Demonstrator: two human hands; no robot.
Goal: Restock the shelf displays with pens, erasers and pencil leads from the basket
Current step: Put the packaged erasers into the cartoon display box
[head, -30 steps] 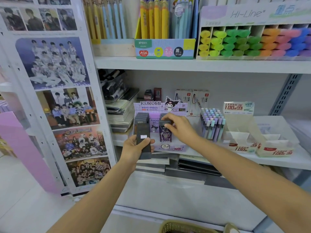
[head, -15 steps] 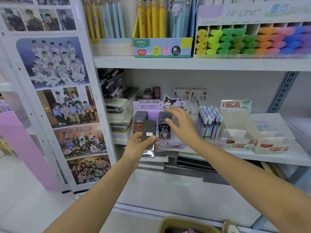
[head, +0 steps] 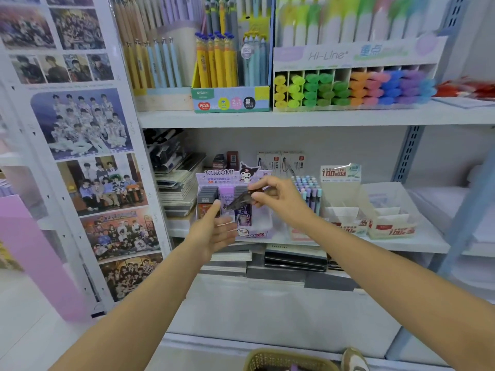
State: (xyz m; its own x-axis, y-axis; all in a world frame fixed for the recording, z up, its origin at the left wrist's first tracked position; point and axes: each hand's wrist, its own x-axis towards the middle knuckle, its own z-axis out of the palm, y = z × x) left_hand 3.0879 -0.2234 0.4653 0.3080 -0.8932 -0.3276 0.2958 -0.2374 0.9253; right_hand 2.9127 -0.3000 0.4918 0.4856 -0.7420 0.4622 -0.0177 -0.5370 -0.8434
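A stationery shop: white shelves (head: 294,117) carry display boxes of pens (head: 230,100), sorted highlighters (head: 348,89), and price-tagged cartons (head: 340,172).

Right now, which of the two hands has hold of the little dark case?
The right hand pinches the dark case in front of the Kuromi display; the left hand lies open below it, holding nothing.

Bright, even light; shadows faint. Motion blur smears the highlighters (head: 353,88) above the right hand (head: 280,203). Edges bow outward.
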